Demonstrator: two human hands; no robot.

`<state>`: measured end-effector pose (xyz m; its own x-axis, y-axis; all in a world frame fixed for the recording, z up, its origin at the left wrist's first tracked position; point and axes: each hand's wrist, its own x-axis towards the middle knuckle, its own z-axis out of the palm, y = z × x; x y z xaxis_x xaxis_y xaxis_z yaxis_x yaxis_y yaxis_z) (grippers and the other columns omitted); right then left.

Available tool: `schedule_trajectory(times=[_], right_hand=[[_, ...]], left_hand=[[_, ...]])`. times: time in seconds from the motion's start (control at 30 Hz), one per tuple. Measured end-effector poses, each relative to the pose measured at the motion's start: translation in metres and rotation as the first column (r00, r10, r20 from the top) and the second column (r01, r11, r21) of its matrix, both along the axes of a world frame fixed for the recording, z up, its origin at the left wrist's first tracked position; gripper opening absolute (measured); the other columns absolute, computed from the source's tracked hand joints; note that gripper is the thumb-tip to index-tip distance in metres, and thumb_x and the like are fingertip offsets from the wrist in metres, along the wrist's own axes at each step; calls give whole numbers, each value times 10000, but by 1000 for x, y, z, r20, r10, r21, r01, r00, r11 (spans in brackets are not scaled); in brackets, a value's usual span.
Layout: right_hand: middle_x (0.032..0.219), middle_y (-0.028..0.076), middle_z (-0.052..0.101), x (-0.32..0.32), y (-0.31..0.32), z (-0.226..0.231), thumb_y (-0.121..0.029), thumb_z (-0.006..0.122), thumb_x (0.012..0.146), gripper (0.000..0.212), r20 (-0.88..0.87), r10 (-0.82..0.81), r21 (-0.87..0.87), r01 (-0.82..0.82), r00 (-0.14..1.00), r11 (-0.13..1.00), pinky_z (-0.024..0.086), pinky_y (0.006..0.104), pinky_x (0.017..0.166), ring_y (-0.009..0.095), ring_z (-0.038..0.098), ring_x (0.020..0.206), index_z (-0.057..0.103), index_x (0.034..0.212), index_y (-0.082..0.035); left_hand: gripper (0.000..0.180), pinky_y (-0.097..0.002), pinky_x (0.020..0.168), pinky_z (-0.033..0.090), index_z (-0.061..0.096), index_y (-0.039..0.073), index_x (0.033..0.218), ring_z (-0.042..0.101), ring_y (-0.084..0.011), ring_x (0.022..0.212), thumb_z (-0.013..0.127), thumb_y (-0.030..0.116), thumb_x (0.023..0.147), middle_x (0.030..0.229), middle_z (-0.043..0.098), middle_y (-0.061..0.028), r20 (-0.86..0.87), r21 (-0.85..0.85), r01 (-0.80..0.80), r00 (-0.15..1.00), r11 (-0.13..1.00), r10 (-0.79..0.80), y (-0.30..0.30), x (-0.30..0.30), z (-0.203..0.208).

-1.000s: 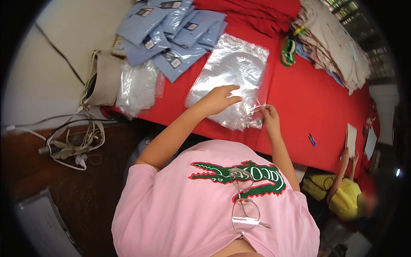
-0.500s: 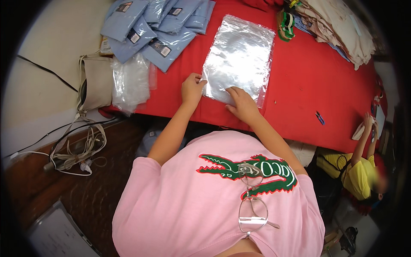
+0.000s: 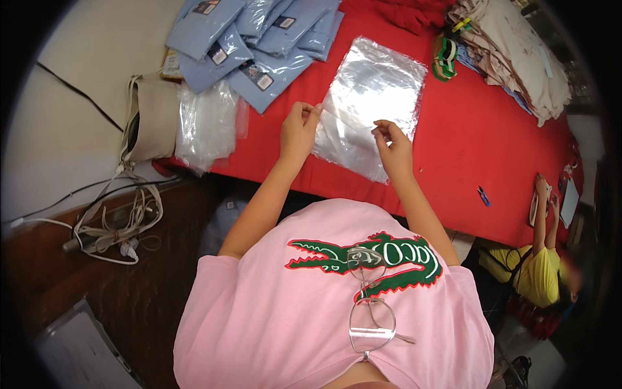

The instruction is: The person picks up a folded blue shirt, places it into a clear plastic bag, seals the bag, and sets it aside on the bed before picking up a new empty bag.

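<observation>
A clear, shiny plastic bag (image 3: 376, 78) lies flat on the red cloth in front of me, apparently on top of other such bags. At its left edge my left hand (image 3: 300, 133) is closed, thumb and fingers pinching the film. My right hand (image 3: 395, 152) sits over the lower right part of the bag, its fingers curled together on the plastic. Between the two hands a fold or edge of film runs slantwise. Glare hides how many layers lie there.
Folded blue shirts in clear bags (image 3: 272, 71) are piled at the back left, beside more clear bags (image 3: 207, 126). Green-and-white tape rolls (image 3: 444, 59) and heaped beige garments (image 3: 512, 48) lie back right. Small snips (image 3: 483, 196) rest on the red table (image 3: 453, 155). Another person in yellow (image 3: 539, 275) works at right.
My right hand has moved up and right from lying on the bag, its fingers now drawn together. The left hand keeps its pinch at the left edge. The view has shifted slightly.
</observation>
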<state>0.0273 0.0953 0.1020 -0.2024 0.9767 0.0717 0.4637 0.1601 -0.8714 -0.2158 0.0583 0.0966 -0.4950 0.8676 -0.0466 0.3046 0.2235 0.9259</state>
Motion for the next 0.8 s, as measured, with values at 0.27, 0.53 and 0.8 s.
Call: schedule_trajectory(times=[0.27,0.53,0.8], right_hand=[[1085,43,732,66,78,147,-41,629,1085,169,-423,-84,217,190,902,958,555,266,897,107,679,979,733,1201,25],[1141,159,756,93,40,264,-67,534,1127,182,-379,-19,444,200,925,873,585,357,959,213,729,1039,658,1222,26],[1119,170,767,213,44,253,-135,563,1128,174,-485,-429,236,586,762,775,618,345,821,219,752,971,650,1230,-25]], left_hand=[[741,-448,1097,480,577,-9,1396,563,-366,1357,921,329,834,1449,592,-239,-118,138,310,948,941,-295,113,-13,-52],[915,-378,1137,473,569,-6,1510,595,-271,1357,972,380,784,1468,643,-173,350,73,710,639,700,-685,251,7,-26],[388,-288,983,519,828,29,1172,685,-104,1062,797,371,994,1140,812,-40,364,5,928,346,373,-865,223,37,14]])
